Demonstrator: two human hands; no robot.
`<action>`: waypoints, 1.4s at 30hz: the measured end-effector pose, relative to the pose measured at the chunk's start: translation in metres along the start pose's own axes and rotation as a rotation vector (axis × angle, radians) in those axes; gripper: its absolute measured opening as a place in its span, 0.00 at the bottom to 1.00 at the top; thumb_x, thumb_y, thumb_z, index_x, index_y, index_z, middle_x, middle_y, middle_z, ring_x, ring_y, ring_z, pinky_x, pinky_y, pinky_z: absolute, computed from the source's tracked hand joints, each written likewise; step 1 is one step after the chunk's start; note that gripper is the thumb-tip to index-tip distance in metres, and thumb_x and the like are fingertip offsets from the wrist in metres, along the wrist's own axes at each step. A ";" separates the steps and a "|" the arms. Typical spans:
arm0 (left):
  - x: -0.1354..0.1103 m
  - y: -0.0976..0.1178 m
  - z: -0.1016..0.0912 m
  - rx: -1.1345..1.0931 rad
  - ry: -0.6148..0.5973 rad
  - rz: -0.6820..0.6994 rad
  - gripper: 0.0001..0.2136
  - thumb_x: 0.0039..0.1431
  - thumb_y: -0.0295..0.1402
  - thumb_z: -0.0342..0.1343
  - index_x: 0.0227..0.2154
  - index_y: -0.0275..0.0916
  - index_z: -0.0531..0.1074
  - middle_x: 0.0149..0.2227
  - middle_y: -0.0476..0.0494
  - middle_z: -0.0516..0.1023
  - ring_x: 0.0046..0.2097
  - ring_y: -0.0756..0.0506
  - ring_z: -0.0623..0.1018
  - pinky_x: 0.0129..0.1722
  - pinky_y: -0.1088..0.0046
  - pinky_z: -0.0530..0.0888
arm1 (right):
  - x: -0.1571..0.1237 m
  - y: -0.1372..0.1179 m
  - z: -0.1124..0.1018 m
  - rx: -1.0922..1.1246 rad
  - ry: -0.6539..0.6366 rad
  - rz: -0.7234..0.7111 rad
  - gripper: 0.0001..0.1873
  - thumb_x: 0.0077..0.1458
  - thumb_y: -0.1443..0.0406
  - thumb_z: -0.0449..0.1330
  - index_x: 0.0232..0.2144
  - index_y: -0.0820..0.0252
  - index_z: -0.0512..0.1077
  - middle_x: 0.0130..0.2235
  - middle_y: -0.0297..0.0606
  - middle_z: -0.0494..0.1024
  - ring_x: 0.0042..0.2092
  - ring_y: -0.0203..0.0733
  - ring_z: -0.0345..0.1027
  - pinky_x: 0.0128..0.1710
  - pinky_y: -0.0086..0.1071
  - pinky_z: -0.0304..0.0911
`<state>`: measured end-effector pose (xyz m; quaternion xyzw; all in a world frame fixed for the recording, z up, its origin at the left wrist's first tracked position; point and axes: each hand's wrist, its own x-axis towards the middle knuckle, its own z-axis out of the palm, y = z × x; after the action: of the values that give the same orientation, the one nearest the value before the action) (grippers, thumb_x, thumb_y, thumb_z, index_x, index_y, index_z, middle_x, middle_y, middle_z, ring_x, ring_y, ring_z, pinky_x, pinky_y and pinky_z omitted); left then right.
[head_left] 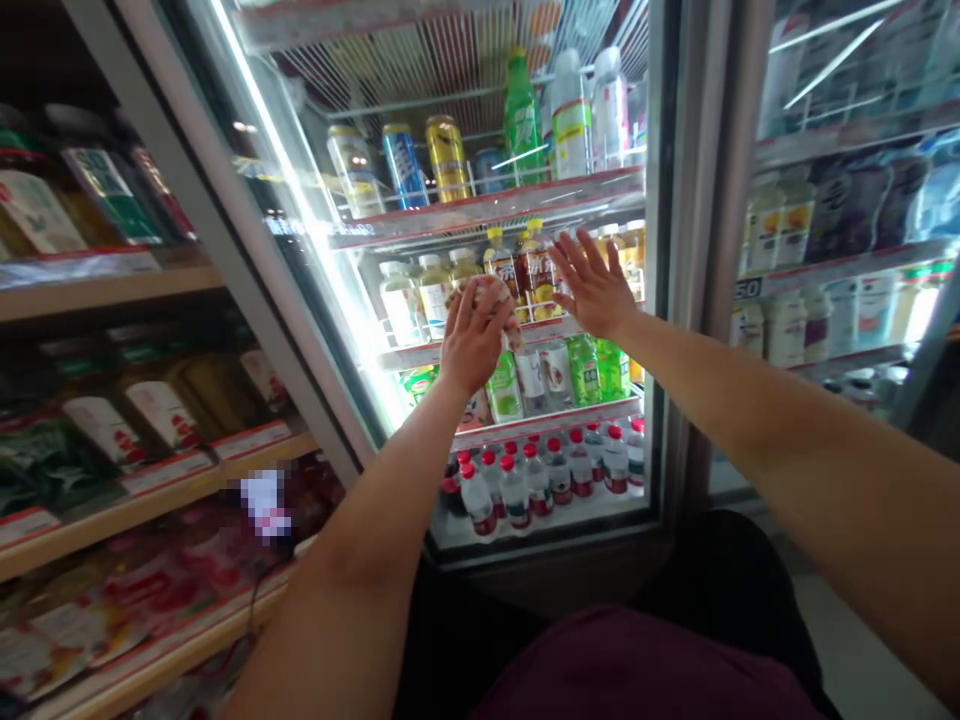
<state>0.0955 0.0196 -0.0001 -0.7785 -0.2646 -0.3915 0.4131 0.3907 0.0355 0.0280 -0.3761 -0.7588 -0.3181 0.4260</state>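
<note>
Left hand (474,345) is up at the second shelf (409,355) of the drinks fridge (664,300), fingers curled around a small bottle (501,300), so it's gripping it. The bottle is mostly hidden behind the fingers. What shows is a pale, whitish body with a pink tint, tilted with the top leaning left. Can't read the label or see the cap. It's held in front of the shelf's row, just above the red-edged rail.

Right hand (594,288) is open with the fingers spread and the palm facing the fridge. It's just right of the bottle, not touching it, and holding nothing.

Around them:
- Same shelf: yellow-capped pale bottles (420,292) to the left of the hands, brown tea bottles (534,268) between and behind them.
- Shelf below: green-label bottles (594,368) and white-label ones next to them.
- Bottom: red-capped water bottles (540,480) packed in rows.
- Top shelf: cans (405,165) on the left, a tall green bottle (521,115) and white bottles on the right.
- A lit strip runs down the left inner edge of the fridge.
- Left of the fridge: wooden shelves (112,290) with packaged goods and price strips.
- Right: a second fridge (840,250) with its door closed and the drinks blurred behind the glass.
</note>
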 end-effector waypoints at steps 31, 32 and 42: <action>0.016 -0.014 -0.013 0.014 -0.065 0.102 0.23 0.76 0.22 0.52 0.69 0.42 0.73 0.74 0.39 0.68 0.79 0.32 0.57 0.78 0.41 0.58 | -0.007 -0.019 0.001 -0.175 -0.027 0.094 0.37 0.76 0.57 0.47 0.81 0.57 0.50 0.83 0.40 0.47 0.83 0.60 0.35 0.81 0.67 0.32; 0.019 -0.018 -0.015 0.015 -0.076 0.123 0.23 0.76 0.22 0.52 0.69 0.42 0.74 0.74 0.40 0.68 0.79 0.32 0.57 0.78 0.41 0.58 | -0.006 -0.020 0.001 -0.177 -0.029 0.095 0.37 0.76 0.56 0.47 0.81 0.57 0.50 0.83 0.40 0.47 0.83 0.59 0.35 0.81 0.67 0.32; 0.021 -0.020 -0.021 0.018 -0.068 0.023 0.25 0.75 0.22 0.51 0.71 0.42 0.72 0.76 0.39 0.64 0.80 0.32 0.52 0.79 0.40 0.55 | -0.008 -0.015 0.006 -0.146 0.004 0.076 0.36 0.77 0.54 0.44 0.81 0.56 0.49 0.82 0.41 0.48 0.83 0.59 0.34 0.80 0.69 0.30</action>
<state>0.0843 0.0139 0.0329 -0.7907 -0.2730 -0.3574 0.4153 0.3789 0.0300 0.0163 -0.4341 -0.7180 -0.3571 0.4104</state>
